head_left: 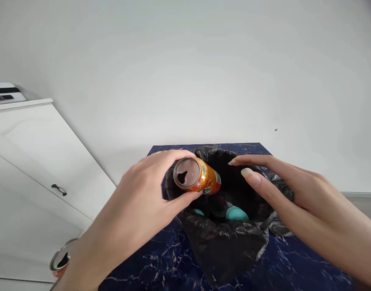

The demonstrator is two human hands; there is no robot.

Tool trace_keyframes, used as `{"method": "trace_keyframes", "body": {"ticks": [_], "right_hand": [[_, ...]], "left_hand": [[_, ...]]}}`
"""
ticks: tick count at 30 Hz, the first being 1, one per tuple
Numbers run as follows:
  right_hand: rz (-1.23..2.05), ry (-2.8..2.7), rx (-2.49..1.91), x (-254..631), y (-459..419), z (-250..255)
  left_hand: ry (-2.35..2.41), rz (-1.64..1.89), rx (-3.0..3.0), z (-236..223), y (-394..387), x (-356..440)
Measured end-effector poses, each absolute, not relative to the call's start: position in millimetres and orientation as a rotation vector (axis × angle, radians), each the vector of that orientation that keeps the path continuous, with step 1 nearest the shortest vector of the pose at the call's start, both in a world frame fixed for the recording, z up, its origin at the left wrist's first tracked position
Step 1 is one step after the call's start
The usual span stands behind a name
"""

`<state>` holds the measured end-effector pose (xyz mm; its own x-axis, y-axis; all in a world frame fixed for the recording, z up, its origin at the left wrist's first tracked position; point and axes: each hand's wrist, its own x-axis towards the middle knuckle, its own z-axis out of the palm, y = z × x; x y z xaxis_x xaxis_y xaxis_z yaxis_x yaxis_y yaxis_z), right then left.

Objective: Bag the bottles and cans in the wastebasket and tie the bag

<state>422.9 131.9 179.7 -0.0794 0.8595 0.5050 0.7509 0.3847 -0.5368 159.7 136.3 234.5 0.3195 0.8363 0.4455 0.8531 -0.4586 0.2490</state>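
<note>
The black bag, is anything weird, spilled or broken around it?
I see no spill or break. The black bag looks lopsided: a long crumpled flap hangs down its near side. A small dark spot also stands out on the plain wall. The orange can tilts, but the left hand holds it.

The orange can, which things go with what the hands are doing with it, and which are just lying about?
Seem part of it:
- orange can, in the left hand
- right hand, open, empty
- black bag, with turquoise things inside

Seem just about:
- second can, untouched; might belong too
- white cabinet
- striped object
</note>
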Motion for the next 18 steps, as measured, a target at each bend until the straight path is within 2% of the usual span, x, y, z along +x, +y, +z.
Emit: {"method": "trace_keyframes", "body": {"ticks": [4, 7, 13, 18], "right_hand": [[0.192, -1.876, -1.421, 426.4, 131.8, 182.3], [0.212, -1.877, -1.41, 428.0, 130.7, 186.1], [0.218, -1.861, -1.389, 426.1, 129.9, 188.6], [0.231, -1.866, -1.399, 425.6, 129.4, 187.2]], "left_hand": [[-1.593, -0.729, -2.588, 224.4, 147.8, 165.9], [-1.662, -0.816, -2.535, 221.5, 141.8, 160.5], [-1.941, -1.072, -1.898, 211.8, 111.8, 120.9], [-2.019, -0.822, -1.62, 172.9, 95.5, 56.6]]}}
